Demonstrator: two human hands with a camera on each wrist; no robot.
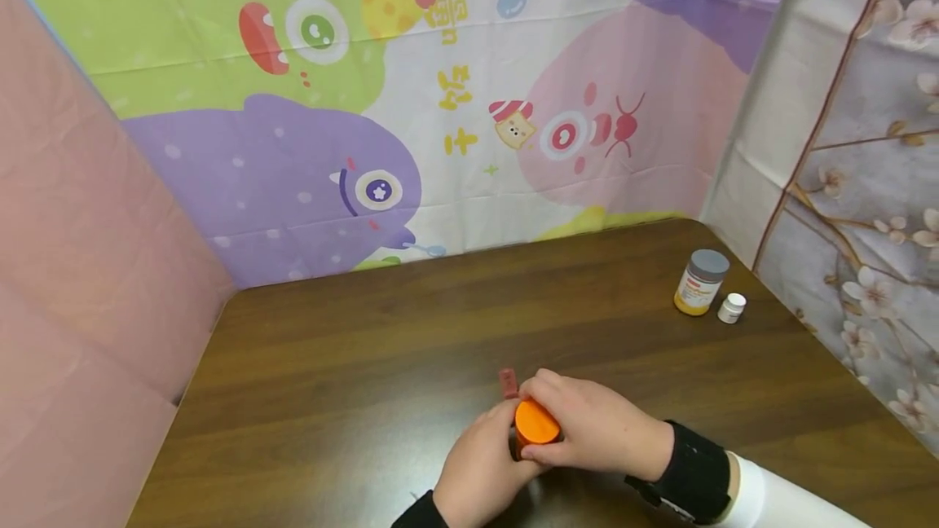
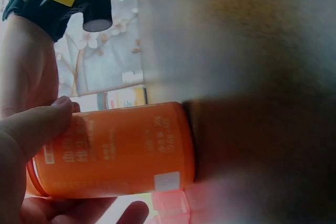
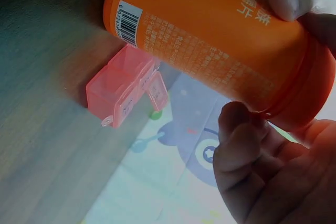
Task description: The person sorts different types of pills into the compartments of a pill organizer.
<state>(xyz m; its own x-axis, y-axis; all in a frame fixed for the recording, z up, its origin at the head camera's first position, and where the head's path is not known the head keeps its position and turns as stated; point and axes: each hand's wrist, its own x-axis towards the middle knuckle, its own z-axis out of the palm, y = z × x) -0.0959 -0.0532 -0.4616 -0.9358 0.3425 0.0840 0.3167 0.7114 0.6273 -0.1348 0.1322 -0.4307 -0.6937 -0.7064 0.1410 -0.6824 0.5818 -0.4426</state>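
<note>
An orange bottle (image 2: 115, 150) with printed text and a barcode stands between both hands, its orange lid (image 1: 536, 422) facing up in the head view. My left hand (image 1: 480, 463) grips it from the left, near the lid end. From the other side my right hand (image 1: 594, 422) curls its thumb and fingers round the same upper part. Whether the base touches the table cannot be told. Just beyond the bottle sits a translucent pink pill box (image 3: 118, 87), with one flap (image 3: 156, 92) lifted; the hands cover part of it in the head view.
Towards the table's back right stand a grey-lidded jar (image 1: 700, 283) and a small white bottle (image 1: 731, 308). The brown wooden table (image 1: 330, 365) meets a cartoon-printed cloth (image 1: 455, 186) behind, a pink cloth (image 1: 88, 308) at left and a floral cloth (image 1: 866, 210) at right.
</note>
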